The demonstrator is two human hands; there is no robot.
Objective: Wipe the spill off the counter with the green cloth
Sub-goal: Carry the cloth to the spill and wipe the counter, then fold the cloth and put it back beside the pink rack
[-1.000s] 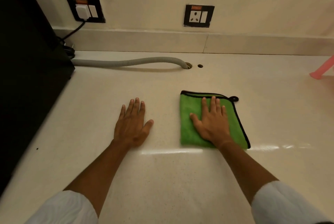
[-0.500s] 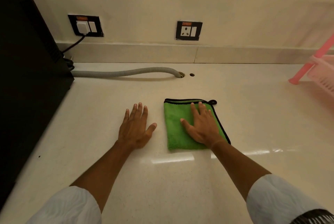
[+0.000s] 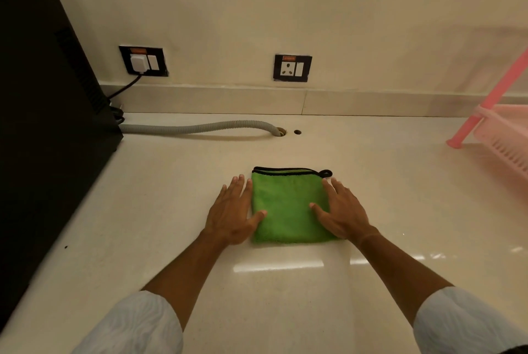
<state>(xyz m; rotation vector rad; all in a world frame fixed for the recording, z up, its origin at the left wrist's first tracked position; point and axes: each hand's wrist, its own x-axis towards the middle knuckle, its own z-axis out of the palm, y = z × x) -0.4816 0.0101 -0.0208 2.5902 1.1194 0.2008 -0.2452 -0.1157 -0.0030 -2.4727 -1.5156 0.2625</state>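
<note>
Cloth [image 3: 288, 208]: green, fluffy microfibre, matt, black stitched trim; soft-looking under my thumbs.
Worktop [image 3: 285, 282]: cream stone-look, smooth, glossy, w/ light streaks reflected.
Hose [image 3: 197, 128]: grey ribbed plastic, dull.
Rack [image 3: 503, 136]: pink plastic, semi-gloss.
Wall [image 3: 257, 11]: cream, matt.

Cream wall [image 3: 257, 5], two black sockets [image 3: 292, 67], warm light.

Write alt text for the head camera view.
Two bare hands, left hand and right hand, rest flat at either side of a folded green microfibre cloth on a glossy cream stone counter.
</note>
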